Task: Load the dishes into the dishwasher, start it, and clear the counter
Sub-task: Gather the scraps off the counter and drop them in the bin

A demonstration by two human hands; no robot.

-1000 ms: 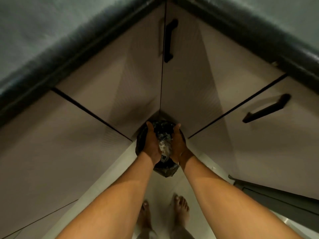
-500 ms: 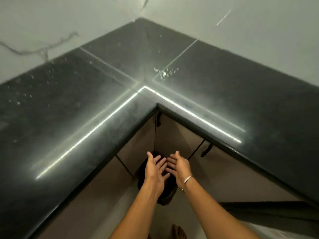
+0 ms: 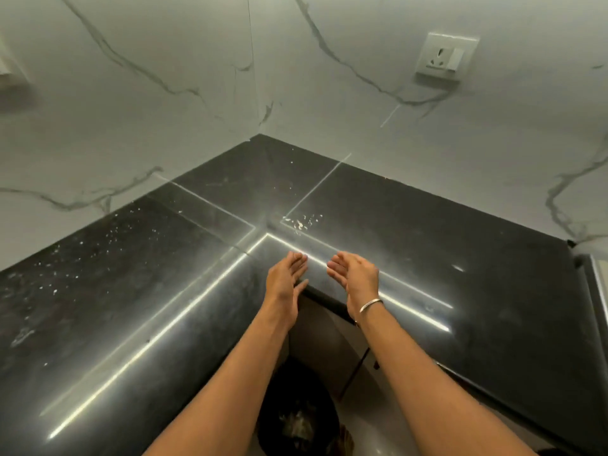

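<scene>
A black L-shaped counter (image 3: pixel 427 258) fills the corner below marble walls. My left hand (image 3: pixel 285 278) and my right hand (image 3: pixel 355 276) hover side by side over the counter's inner corner, palms facing each other, fingers relaxed, holding nothing. A small patch of white crumbs (image 3: pixel 300 222) lies just beyond my fingertips, and fine white specks (image 3: pixel 82 258) are scattered on the left stretch. On the floor between my forearms stands a bin lined with a black bag (image 3: pixel 296 416), with crumpled waste inside.
A white wall socket (image 3: pixel 444 57) sits on the right wall. Beige cabinet doors (image 3: pixel 322 340) show under the counter edge. A metal rim (image 3: pixel 597 291) appears at the far right edge of the counter.
My hands let go of the black bin bag near the floor and rose to counter height, now empty. The view tilted up from the cabinets to the counter and walls.
</scene>
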